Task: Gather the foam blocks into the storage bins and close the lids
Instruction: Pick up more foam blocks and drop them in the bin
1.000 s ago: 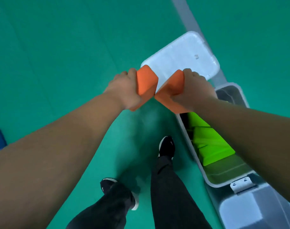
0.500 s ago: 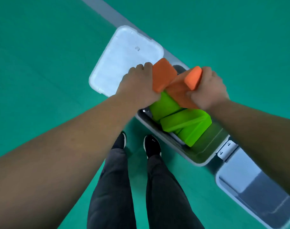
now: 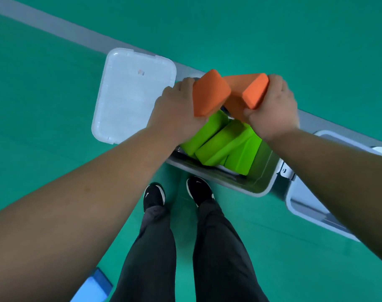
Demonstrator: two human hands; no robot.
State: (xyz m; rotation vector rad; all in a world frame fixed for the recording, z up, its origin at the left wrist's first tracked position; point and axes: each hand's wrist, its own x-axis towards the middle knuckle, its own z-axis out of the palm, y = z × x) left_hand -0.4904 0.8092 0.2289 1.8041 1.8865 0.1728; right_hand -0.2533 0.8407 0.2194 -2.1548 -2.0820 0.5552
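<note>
Since the earlier frame both hands have come over the open storage bin (image 3: 259, 188) at centre frame. I observe the left hand (image 3: 177, 114) clamped on one orange block (image 3: 210, 92) and the right hand (image 3: 272, 110) clamped on the other orange block (image 3: 254, 90), both above the green blocks (image 3: 224, 144) stacked inside. The white lid (image 3: 129, 94) lies on the floor, upper left.
</note>
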